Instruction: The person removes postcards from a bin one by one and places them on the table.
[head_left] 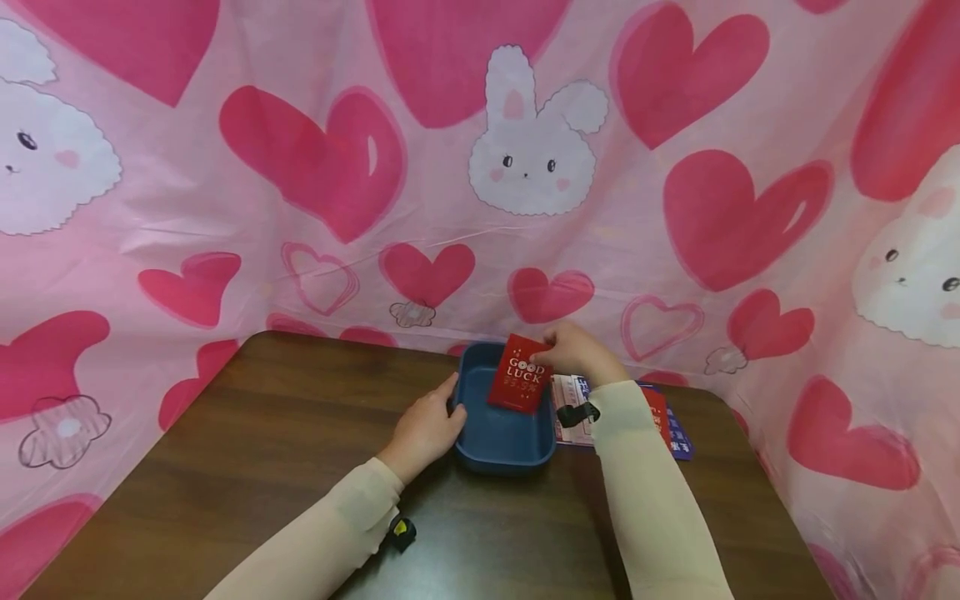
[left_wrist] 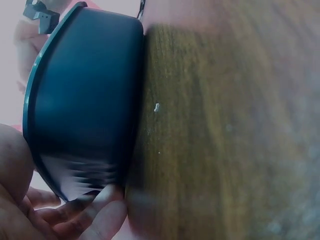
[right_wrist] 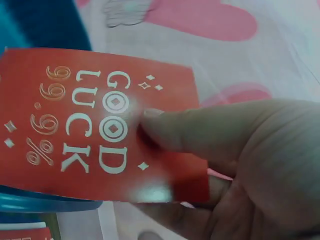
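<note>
My right hand (head_left: 577, 354) pinches a red envelope (head_left: 517, 375) printed "GOOD LUCK 99.9%". The thumb (right_wrist: 185, 127) lies across its printed face and the other fingers are behind it. The envelope is tilted above a blue plastic box (head_left: 504, 442), its lower end over the opening. At the box's left side, my left hand (head_left: 423, 425) holds the wall. In the left wrist view its fingers (left_wrist: 102, 215) bend against the outside of the box (left_wrist: 90, 90), low near the table, with the thumb by the rim. Part of the box's inside is hidden behind the envelope.
Right of the box, partly under my right forearm, lie a pale printed paper (head_left: 576, 432), a red printed piece (head_left: 658, 412) and a blue one (head_left: 679, 435). A pink curtain (head_left: 450, 225) with hearts and rabbits hangs behind the brown wooden table (head_left: 300, 433).
</note>
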